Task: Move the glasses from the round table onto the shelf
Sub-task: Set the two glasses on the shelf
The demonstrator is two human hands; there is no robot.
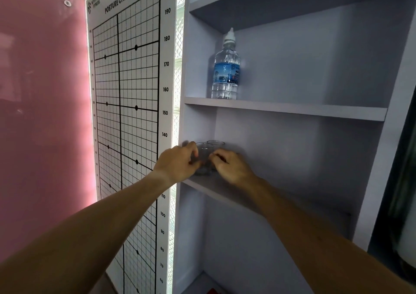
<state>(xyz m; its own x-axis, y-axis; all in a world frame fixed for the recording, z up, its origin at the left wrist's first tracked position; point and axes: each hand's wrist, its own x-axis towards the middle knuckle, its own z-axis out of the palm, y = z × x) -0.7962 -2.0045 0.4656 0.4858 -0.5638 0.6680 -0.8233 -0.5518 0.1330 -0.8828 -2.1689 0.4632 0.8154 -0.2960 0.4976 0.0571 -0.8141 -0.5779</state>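
Two glasses stand on the shelf [203, 186] at its left end — a front glass [203, 158] and a back glass [215, 145], touching or nearly so. The left hand [177, 164] and right hand [231, 167] close around the front glass from either side. A bottle [225, 68] stands upright one shelf above.

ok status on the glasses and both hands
Left hand and right hand both on the front glass, lower shelf. Second glass just behind. Water bottle one shelf up, nothing blocking.
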